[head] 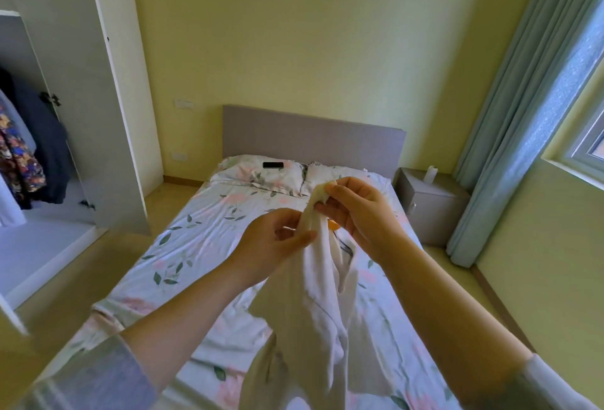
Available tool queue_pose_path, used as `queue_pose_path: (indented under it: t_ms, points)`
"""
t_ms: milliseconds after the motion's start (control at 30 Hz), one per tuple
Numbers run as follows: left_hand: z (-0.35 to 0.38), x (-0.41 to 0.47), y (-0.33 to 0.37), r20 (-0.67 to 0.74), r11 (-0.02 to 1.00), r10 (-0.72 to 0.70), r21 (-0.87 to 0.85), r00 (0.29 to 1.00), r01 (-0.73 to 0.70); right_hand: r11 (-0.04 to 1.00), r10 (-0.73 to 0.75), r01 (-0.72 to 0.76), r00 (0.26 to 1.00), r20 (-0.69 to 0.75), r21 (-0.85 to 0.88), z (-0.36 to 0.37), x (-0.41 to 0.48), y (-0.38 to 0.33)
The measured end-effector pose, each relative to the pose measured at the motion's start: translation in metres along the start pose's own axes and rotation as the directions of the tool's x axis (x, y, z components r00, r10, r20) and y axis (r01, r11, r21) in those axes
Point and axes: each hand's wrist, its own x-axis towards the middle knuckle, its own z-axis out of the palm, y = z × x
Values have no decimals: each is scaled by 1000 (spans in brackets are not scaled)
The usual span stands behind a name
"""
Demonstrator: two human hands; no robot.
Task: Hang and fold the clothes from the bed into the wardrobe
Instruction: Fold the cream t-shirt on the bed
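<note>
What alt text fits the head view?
A person's left hand and right hand pinch a white cloth garment, held up over a bed with a floral sheet. An open white wardrobe holding dark and patterned hanging clothes stands at left; a grey nightstand and pale blue curtain at right.

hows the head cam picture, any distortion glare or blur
Head view: wide-angle bowing curves the tall white wardrobe door and pale blue pleated curtain; daylight from the white-framed window brightens the right side without harsh glare; the limp white fabric garment mid-frame is fairly sharp; the grey sleeves at the bottom corners smear soft.
</note>
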Motion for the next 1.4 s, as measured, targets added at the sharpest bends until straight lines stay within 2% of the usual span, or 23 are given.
queue_pose_path:
  t_ms: [67, 133, 233, 433, 567, 733, 933, 1000, 1167, 1300, 1333, 1400]
  points:
    - [2, 6, 6, -52, 997, 59, 56, 997, -57, 999, -34, 34, 999, 11, -13, 1, 1, -5]
    - [-1, 14, 12, -89, 995, 95, 40, 991, -92, 996, -66, 67, 998, 14, -57, -2, 1, -9]
    - [-11, 26, 24, -76, 992, 130, 13, 989, -129, 990, -87, 85, 996, -11, -112, -9, 0, -12]
    - [-17, 47, 46, -30, 959, 231, 177, 973, -222, 982, -77, 60, 993, -86, -180, -20, -5, 4]
    - [-23, 52, 53, -21, 946, 241, 227, 970, -230, 977, -56, 48, 998, -32, -209, -25, -11, 25]
    - [-30, 52, 57, -24, 940, 226, 268, 974, -211, 919, -70, 65, 998, 2, -389, -32, -21, 59]
    - [-43, 49, 63, -86, 925, 252, 315, 964, -213, 852, 67, 28, 985, 162, -522, -34, -36, 104]
    - [-49, 49, 66, -104, 921, 262, 322, 959, -217, 844, 116, -6, 978, 172, -536, -32, -39, 115]
    - [-59, 50, 70, -175, 935, 263, 289, 949, -206, 804, 200, -82, 970, 138, -589, -40, -42, 137]
    - [-62, 49, 69, -210, 935, 275, 284, 938, -211, 684, 189, -112, 982, 27, -721, -52, -42, 153]
    - [-62, 50, 69, -215, 935, 279, 284, 936, -213, 678, 169, -127, 986, -15, -724, -55, -43, 155]
    - [-65, 51, 66, -235, 938, 275, 280, 932, -206, 757, 137, -171, 985, -102, -630, -62, -46, 153]
